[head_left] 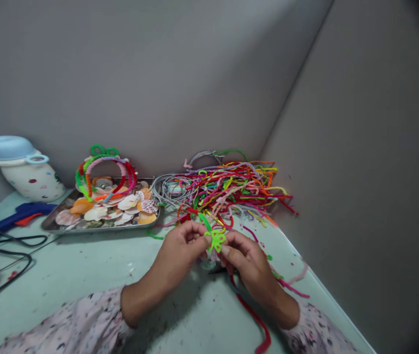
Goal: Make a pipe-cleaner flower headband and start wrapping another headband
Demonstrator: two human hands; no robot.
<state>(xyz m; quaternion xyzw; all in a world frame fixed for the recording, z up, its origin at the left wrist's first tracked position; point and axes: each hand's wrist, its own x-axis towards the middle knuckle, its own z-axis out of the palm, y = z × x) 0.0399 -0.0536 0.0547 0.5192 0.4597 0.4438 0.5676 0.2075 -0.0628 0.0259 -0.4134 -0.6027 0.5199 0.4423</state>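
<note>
Between my two hands is a bright yellow-green pipe-cleaner flower (216, 240) with looped petals. My left hand (182, 250) pinches its left side between thumb and fingers. On the other side, my right hand (248, 258) has thumb and forefinger closed on the petals. A darker green pipe cleaner (205, 221) sticks up just behind the flower. Under my right hand a long red pipe cleaner (251, 314) runs toward the near edge. Some small clear and dark items lie below the flower, partly hidden by my hands.
Behind my hands lies a heap of coloured pipe cleaners (231, 189), with coiled wire hoops (172, 191) beside it. A metal tray (106, 230) holds seashells and wrapped hoops (125, 169). Farther left are a blue glue gun (5, 223), its black cable (25, 255) and a spotted bottle (32, 179).
</note>
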